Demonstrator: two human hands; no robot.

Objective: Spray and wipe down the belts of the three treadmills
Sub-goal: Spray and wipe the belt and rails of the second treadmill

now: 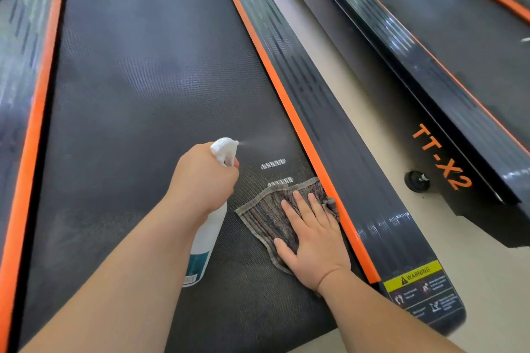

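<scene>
Nearest you, at five o'clock, a yellow warning label (413, 274) sits on the near end of the black side deck (344, 137). Just left of it your right grip (312, 235) is released, fingers straight and spread, palm pressing flat on the striped grey cloth (266, 215). The cloth lies on the belt (143, 80), its right edge touching the orange side rail (301, 130). At nine o'clock of the cloth, your left grip (203, 178) is clenched around the neck of the white spray bottle (209, 232), a finger curled at the trigger. The nozzle points toward two o'clock, with fine mist (258, 143) in front of it. Two short white dashes (273, 164) mark the belt at twelve o'clock of the cloth. Farther off at two o'clock, across pale floor (493, 295), a second treadmill (415, 66) bears orange TT-X2 lettering (441, 157).
</scene>
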